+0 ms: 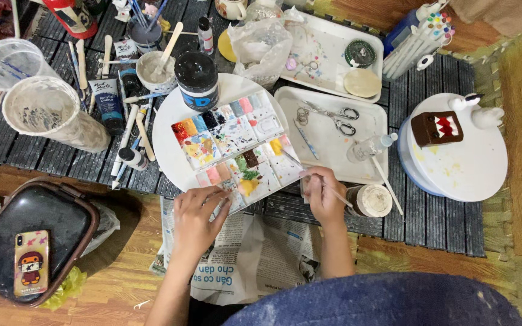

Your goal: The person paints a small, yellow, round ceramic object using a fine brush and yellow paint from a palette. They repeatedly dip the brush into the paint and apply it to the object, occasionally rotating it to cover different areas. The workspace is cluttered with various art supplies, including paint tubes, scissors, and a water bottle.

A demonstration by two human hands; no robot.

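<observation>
While over palette (237,145), brush (309,172) in right hand (323,196)

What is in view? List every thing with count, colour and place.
paint palette: one, white with many colours, on the round white plate
brush: one, thin, tip over the palette
black jar: one, on the plate's top edge
scissors: one pair, silver, in the white tray
brown figure: one, on the white turntable
phone: one, patterned case, on the dark lid at left
newspaper: one, under the hands
left hand: at the palette's near edge
right hand: fingers hold the brush
</observation>
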